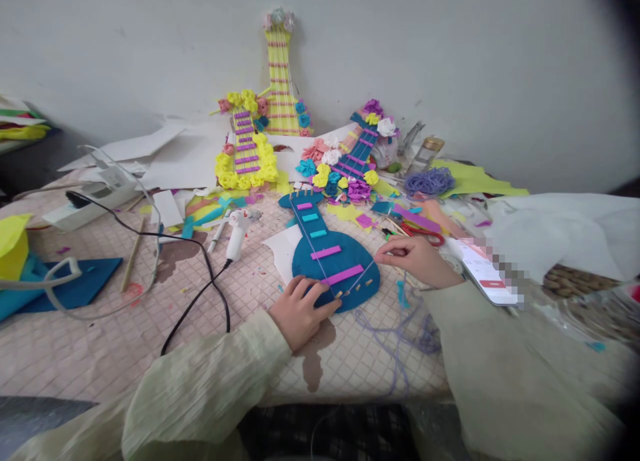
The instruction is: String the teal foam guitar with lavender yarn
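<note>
A blue foam guitar (320, 251) with pink and teal bars and thin strings lies flat on the table in front of me. My left hand (299, 309) rests on its lower edge, fingers spread flat and pressing near the small wooden pegs. My right hand (413, 254) hovers at the guitar's right edge, fingertips pinched together, seemingly on a thin purple thread (400, 328) that trails down toward the table's front; the thread in the pinch is too fine to confirm.
A white glue gun (236, 233) with a black cord lies to the left. Several decorated foam guitars (247, 148) lean on the wall. Red scissors (425, 233), purple yarn (429, 180), a phone (485, 271), foam scraps and paper crowd the table.
</note>
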Action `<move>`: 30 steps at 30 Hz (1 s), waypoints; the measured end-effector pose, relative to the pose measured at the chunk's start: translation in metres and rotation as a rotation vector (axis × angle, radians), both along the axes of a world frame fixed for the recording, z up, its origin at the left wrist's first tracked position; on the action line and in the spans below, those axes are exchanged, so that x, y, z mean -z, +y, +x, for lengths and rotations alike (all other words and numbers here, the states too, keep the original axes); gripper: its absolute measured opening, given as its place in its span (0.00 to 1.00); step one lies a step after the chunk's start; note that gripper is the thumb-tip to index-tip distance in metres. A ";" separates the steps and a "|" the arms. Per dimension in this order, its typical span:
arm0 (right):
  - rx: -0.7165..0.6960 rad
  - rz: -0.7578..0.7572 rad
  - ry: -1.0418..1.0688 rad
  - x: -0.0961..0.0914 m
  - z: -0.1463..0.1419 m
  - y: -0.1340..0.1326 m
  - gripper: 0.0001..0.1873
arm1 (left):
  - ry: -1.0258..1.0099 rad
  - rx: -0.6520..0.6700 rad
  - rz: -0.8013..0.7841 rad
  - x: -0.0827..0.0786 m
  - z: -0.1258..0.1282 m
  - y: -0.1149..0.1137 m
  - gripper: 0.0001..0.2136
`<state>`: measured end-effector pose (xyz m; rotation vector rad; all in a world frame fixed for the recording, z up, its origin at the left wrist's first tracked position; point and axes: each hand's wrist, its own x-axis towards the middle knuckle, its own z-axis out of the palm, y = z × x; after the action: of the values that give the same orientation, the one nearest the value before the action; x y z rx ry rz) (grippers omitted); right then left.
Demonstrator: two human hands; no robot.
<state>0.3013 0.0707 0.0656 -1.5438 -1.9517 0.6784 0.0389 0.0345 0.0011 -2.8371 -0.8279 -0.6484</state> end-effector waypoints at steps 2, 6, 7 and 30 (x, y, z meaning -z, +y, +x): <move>-0.013 0.002 -0.001 0.000 -0.004 0.008 0.18 | -0.012 0.007 0.003 0.001 0.000 0.001 0.16; -0.073 -0.013 -0.007 0.003 -0.012 0.029 0.19 | -0.016 0.019 0.013 0.004 -0.001 0.002 0.15; -0.096 -0.026 -0.010 0.004 -0.015 0.035 0.19 | -0.013 0.021 0.015 0.005 -0.002 0.003 0.16; -0.460 0.051 -0.132 0.025 -0.060 0.129 0.12 | -0.020 0.010 -0.044 0.006 -0.003 0.000 0.14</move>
<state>0.2412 0.1992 0.0407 -1.1376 -2.4361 0.7141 0.0358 0.0341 -0.0048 -2.8804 -0.8418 -0.6687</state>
